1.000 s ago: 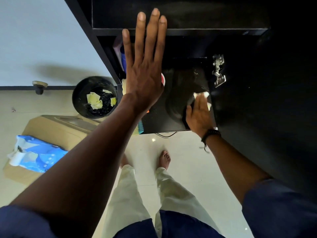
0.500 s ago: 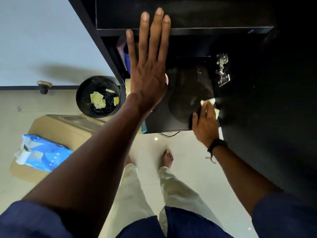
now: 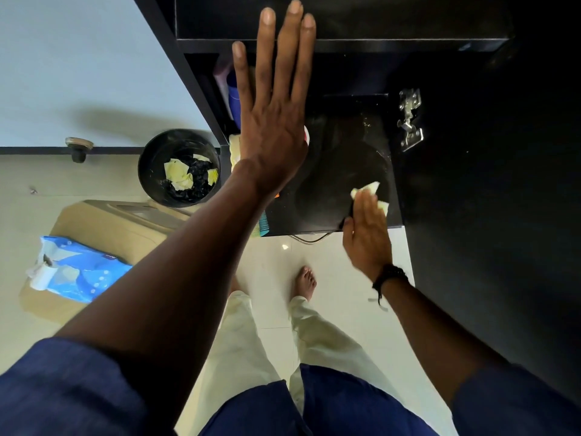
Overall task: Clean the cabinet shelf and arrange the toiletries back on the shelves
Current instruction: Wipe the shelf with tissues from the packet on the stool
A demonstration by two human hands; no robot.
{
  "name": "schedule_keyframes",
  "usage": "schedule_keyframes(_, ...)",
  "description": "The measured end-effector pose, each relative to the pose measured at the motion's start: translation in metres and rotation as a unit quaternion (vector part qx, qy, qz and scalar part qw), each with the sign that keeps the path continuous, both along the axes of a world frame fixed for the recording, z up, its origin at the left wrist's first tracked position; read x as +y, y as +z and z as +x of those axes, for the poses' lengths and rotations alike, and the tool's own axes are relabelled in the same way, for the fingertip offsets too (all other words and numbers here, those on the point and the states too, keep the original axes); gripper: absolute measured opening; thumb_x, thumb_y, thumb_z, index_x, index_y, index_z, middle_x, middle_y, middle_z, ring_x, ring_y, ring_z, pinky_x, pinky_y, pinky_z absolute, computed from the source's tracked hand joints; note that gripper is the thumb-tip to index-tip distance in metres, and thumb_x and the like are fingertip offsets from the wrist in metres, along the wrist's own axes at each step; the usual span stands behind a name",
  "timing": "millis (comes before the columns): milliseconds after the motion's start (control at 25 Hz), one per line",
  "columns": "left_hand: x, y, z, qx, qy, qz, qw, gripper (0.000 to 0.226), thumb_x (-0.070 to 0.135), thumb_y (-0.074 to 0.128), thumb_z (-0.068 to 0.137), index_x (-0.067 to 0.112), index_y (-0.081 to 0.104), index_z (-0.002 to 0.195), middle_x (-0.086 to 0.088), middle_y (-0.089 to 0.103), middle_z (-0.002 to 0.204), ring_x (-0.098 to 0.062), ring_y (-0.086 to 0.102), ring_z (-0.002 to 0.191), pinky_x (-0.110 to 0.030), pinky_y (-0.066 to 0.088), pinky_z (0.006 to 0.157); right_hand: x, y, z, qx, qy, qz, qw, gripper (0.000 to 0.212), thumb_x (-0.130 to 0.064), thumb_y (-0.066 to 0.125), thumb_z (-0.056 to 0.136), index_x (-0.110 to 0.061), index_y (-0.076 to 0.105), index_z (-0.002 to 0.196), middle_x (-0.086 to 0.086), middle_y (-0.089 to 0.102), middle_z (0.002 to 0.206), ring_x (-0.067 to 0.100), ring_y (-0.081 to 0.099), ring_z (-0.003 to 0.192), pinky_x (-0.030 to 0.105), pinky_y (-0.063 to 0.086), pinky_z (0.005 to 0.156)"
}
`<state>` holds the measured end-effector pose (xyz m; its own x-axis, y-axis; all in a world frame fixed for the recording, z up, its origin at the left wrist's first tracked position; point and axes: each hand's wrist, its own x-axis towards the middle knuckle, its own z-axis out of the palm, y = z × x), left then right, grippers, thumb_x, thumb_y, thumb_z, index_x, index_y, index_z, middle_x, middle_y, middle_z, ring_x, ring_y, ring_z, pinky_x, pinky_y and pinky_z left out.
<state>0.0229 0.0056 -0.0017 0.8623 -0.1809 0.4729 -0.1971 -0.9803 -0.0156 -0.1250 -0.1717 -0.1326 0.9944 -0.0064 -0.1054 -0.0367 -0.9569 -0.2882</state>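
Pale tiled floor (image 3: 330,262), seen from above, with a black cabinet (image 3: 487,215) against a light wall.

Cabinet shelf (image 3: 339,171): black, glossy, faint smears on its surface; the landmark for what follows.

Right hand (image 3: 366,237): at the shelf's front right corner, fingers flat and together, pressing a crumpled pale yellow wipe (image 3: 372,191) onto the shelf. Black wristband (image 3: 390,276) at the wrist.

Left hand (image 3: 272,121): above the shelf's left part, open, fingers spread and straight, holding nothing; fingertips reach the edge of the shelf above.

Toiletries (image 3: 231,96): blue and pale bottles at the shelf's left end, largely hidden behind the left hand.

Metal hinge (image 3: 408,121): on the cabinet wall just right of the shelf.

Black waste bin (image 3: 179,166): on the floor left of the shelf, holding crumpled yellow wipes.

Blue tissue pack (image 3: 78,269): well left of the shelf, lying on a beige box (image 3: 103,221).

Bare feet and cream trousers (image 3: 245,341): below the shelf's front edge.
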Motion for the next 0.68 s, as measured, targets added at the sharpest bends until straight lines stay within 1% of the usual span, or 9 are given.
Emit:
schedule_keyframes(40,0.0,-0.001,0.0,0.003,0.001,0.0,1.0,0.096,0.006,0.066,0.065,0.009,0.021,0.149,-0.011,0.026,0.156,-0.037,0.023,0.143,-0.055,0.015,0.115,0.0,-0.001,0.023,0.0,-0.043,0.013,0.999,0.058,-0.025,0.026,0.093,0.007,0.032,0.141,0.029,0.036,0.146,0.043,0.035,0.136,0.055,0.034,0.11)
schedule_keyframes(80,0.0,-0.003,0.001,0.011,-0.001,0.0,1.0,0.096,0.007,0.066,0.065,0.009,0.02,0.149,-0.012,0.026,0.156,-0.037,0.023,0.143,-0.055,0.015,0.115,0.008,-0.003,0.044,0.012,-0.053,0.034,0.998,0.063,-0.027,0.021,0.09,0.008,0.031,0.141,0.029,0.035,0.147,0.042,0.034,0.137,0.052,0.031,0.113)
schedule_keyframes(160,0.001,-0.003,0.001,0.035,-0.009,0.003,0.999,0.096,0.009,0.065,0.067,0.01,0.017,0.15,-0.012,0.023,0.157,-0.038,0.02,0.144,-0.057,0.014,0.115,0.041,-0.012,0.061,0.015,0.012,0.035,0.999,0.064,-0.025,0.02,0.088,0.008,0.031,0.142,0.027,0.033,0.148,0.038,0.032,0.14,0.047,0.031,0.115)
schedule_keyframes(240,0.003,-0.004,0.0,0.046,-0.009,0.003,0.999,0.094,0.012,0.063,0.069,0.01,0.016,0.15,-0.012,0.022,0.157,-0.038,0.019,0.144,-0.058,0.014,0.115,0.071,-0.021,0.038,-0.001,0.117,0.02,0.993,0.058,-0.02,0.027,0.092,0.005,0.032,0.143,0.024,0.031,0.15,0.035,0.029,0.141,0.045,0.031,0.115)
schedule_keyframes(320,0.003,-0.005,-0.002,0.037,-0.005,0.006,0.999,0.092,0.01,0.061,0.07,0.01,0.017,0.15,-0.012,0.023,0.157,-0.038,0.02,0.144,-0.057,0.015,0.116,0.068,-0.022,-0.001,0.016,0.177,0.004,0.984,0.054,-0.015,0.032,0.094,0.0,0.029,0.146,0.018,0.028,0.154,0.029,0.024,0.145,0.039,0.025,0.118)
schedule_keyframes(360,0.003,-0.005,-0.002,0.031,-0.004,0.003,1.0,0.092,0.009,0.061,0.069,0.01,0.018,0.15,-0.012,0.024,0.157,-0.038,0.021,0.144,-0.056,0.016,0.116,0.053,-0.02,-0.018,0.027,0.164,-0.007,0.986,0.053,-0.012,0.035,0.094,-0.002,0.031,0.146,0.016,0.03,0.154,0.027,0.025,0.144,0.038,0.024,0.119)
schedule_keyframes(480,-0.001,-0.001,-0.001,0.018,-0.001,0.001,1.0,0.093,0.005,0.061,0.067,0.009,0.018,0.15,-0.012,0.025,0.157,-0.038,0.022,0.143,-0.056,0.016,0.115,-0.011,-0.01,-0.028,0.02,0.001,-0.001,1.0,0.051,-0.011,0.037,0.092,-0.005,0.037,0.143,0.016,0.04,0.146,0.031,0.038,0.135,0.043,0.035,0.112)
schedule_keyframes(560,-0.001,-0.001,0.001,0.021,0.001,-0.004,1.0,0.092,0.005,0.059,0.067,0.009,0.018,0.15,-0.012,0.024,0.157,-0.039,0.021,0.143,-0.056,0.014,0.115,-0.037,-0.005,-0.001,0.03,-0.064,-0.053,0.996,0.054,-0.017,0.037,0.09,-0.004,0.035,0.143,0.019,0.042,0.139,0.036,0.042,0.125,0.045,0.039,0.106)
schedule_keyframes(680,-0.001,-0.003,0.001,0.048,0.002,-0.013,0.999,0.092,0.009,0.062,0.07,0.009,0.017,0.15,-0.013,0.023,0.157,-0.041,0.019,0.143,-0.059,0.014,0.115,-0.019,-0.001,0.052,0.004,-0.105,-0.051,0.993,0.056,-0.022,0.033,0.086,0.001,0.04,0.137,0.022,0.049,0.133,0.038,0.048,0.121,0.045,0.042,0.103)
